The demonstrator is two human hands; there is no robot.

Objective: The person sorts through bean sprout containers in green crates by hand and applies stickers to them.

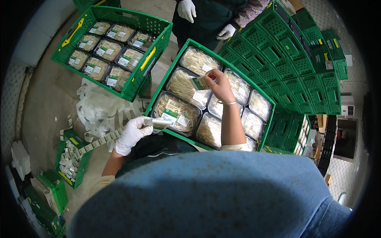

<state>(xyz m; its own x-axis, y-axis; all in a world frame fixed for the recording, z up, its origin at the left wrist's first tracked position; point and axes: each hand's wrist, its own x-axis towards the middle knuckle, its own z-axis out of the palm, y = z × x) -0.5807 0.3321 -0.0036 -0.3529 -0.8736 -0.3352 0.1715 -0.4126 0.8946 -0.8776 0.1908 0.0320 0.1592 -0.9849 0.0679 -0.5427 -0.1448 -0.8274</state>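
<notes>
My gloved left hand grips the end of a strip of label backing by the near left corner of a green plastic crate. In that crate lie several film-covered trays of bean sprouts, each with a small white sticker. My bare right hand, a bracelet on its wrist, pinches a green and beige label over the middle-left tray. The nearest left tray bears a similar large label. Some trays are partly hidden under my right forearm.
Another green crate at the upper left holds labelled sprout trays. White backing strips heap on the floor below it. The label strip runs to a floor crate. A co-worker stands opposite; stacked crates rise at right.
</notes>
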